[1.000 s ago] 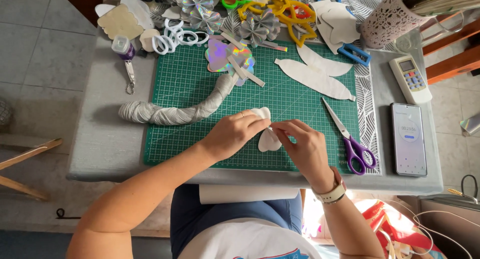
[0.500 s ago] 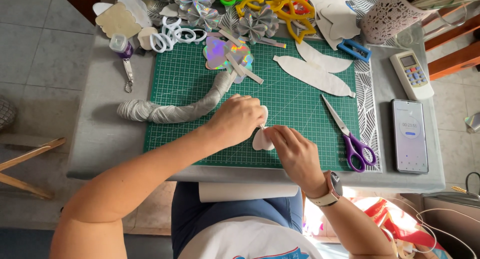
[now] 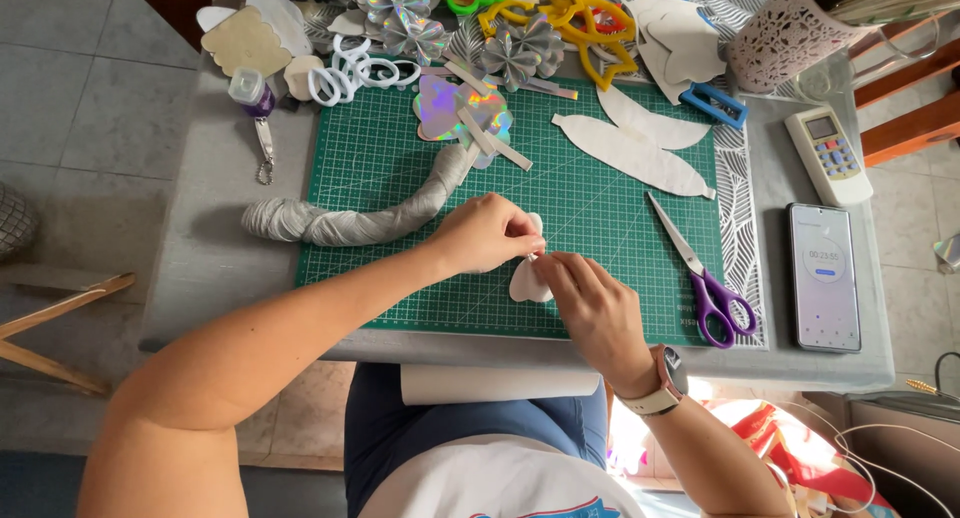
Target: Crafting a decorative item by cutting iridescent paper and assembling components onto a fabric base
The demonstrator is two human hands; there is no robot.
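Both of my hands meet over a small white paper shape (image 3: pixel 527 282) that lies on the green cutting mat (image 3: pixel 400 178). My left hand (image 3: pixel 488 234) pinches the top edge of the shape with fingertips closed. My right hand (image 3: pixel 592 303), with a watch on its wrist, pinches the same shape from the right side. Part of the shape is hidden under my fingers. A grey twisted stem (image 3: pixel 350 216) with a holographic butterfly (image 3: pixel 455 108) at its end lies just left of my left hand.
Purple-handled scissors (image 3: pixel 700 273) lie right of my hands on the mat. Long white paper leaves (image 3: pixel 632 150) sit further back. A phone (image 3: pixel 824 276) and a remote (image 3: pixel 828 155) rest at the right. Holographic flowers (image 3: pixel 520 53), white rings (image 3: pixel 350 76) and yellow cutters (image 3: pixel 585 18) crowd the far edge.
My hands have shifted slightly left and closer together on the white shape; the right hand now pinches its upper edge beside the left fingertips.
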